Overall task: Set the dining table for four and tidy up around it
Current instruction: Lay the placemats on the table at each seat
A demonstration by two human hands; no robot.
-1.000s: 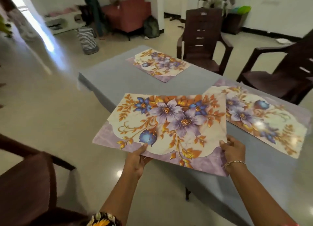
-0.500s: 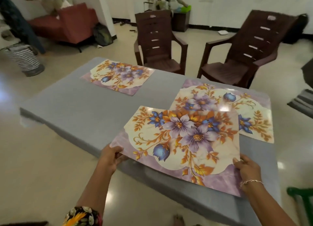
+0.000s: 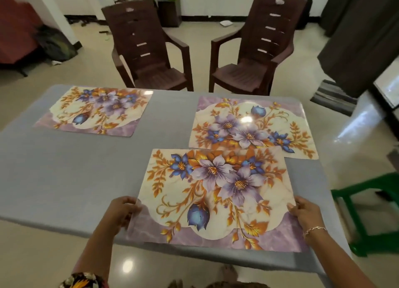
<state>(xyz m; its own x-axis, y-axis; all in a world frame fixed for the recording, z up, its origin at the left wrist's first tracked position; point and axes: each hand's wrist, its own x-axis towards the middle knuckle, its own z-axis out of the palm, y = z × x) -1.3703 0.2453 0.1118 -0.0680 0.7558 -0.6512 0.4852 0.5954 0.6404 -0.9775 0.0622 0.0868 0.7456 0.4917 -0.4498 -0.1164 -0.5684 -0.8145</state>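
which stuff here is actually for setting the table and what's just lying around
For the job: near glossy floral placemat, gripped by left hand and right hand; far-left floral placemat; far-right floral placemat; grey table; left brown plastic chair; right brown plastic chair.
Lying about: green plastic stool; dark backpack; red sofa.

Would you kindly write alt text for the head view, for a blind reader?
The left hand and right hand hold the near placemat by its sides over a grey table. The far-left placemat and far-right placemat lie flat before the left chair and right chair.
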